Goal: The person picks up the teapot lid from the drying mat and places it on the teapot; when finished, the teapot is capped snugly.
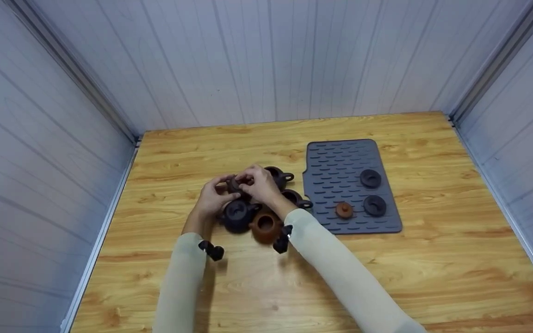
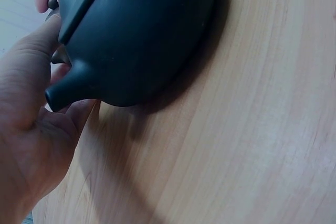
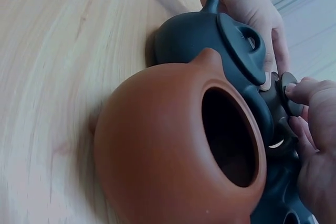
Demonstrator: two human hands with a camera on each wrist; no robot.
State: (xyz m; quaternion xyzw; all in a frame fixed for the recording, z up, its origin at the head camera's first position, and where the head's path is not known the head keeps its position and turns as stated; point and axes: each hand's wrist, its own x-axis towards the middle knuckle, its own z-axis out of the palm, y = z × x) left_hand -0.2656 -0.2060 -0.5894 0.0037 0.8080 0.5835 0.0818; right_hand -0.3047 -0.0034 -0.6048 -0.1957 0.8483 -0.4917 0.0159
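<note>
My left hand [image 1: 211,199] grips a small dark brown teapot [image 3: 271,99], its thumb and fingers on either side of the body. Between the thumb and fingers of my right hand [image 1: 263,187] is a dark brown lid [image 3: 287,94], held at the top of that teapot; whether it is seated cannot be told. Close in front stands a black teapot [image 2: 136,35] with a loop-knobbed lid on, its spout beside my left palm. Next to it is an orange-brown teapot [image 3: 152,140], uncovered, its round mouth showing.
Two more dark teapots stand right of the hands, the rear teapot [image 1: 272,171] and the nearer teapot [image 1: 290,197], partly hidden by my right arm. A grey ridged mat [image 1: 336,171] bears two dark lids [image 1: 370,178] and a small orange-brown lid [image 1: 344,210]. Panelled walls [image 1: 266,60] enclose the table.
</note>
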